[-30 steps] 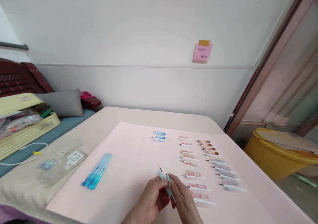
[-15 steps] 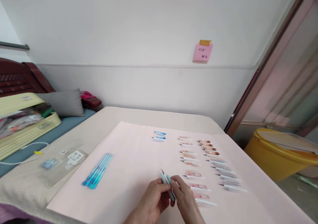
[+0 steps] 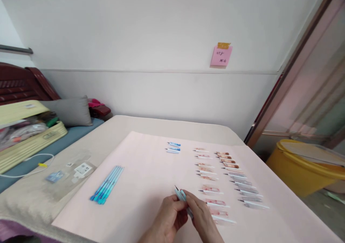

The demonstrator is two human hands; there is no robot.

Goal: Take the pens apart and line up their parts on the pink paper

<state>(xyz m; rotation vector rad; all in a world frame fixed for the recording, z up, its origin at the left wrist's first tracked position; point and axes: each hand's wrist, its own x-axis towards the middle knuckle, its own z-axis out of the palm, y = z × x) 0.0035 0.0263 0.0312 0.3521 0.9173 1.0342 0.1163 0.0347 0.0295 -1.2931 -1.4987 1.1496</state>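
Note:
Both of my hands meet low in the middle of the view over a pale pink sheet (image 3: 145,171). My left hand (image 3: 167,219) and my right hand (image 3: 201,218) pinch a thin light-blue pen (image 3: 181,195) between their fingertips, its dark tip pointing up and away. A bundle of several blue pens (image 3: 107,184) lies to the left on the sheet. To the right lie two columns of small pointed pieces, pink ones (image 3: 207,178) and grey ones (image 3: 242,185). Three small blue pieces (image 3: 173,147) lie farther back.
The sheet covers a beige table (image 3: 172,124) against a white wall with a pink note (image 3: 221,56). Clear packets (image 3: 67,171) lie at the table's left. A yellow case (image 3: 27,135) and grey pillow (image 3: 72,110) sit on a bed. A yellow tub (image 3: 302,167) stands right.
My hands have drawn closer together around the blue pen and dropped slightly lower in view. Everything on the sheet stays in place.

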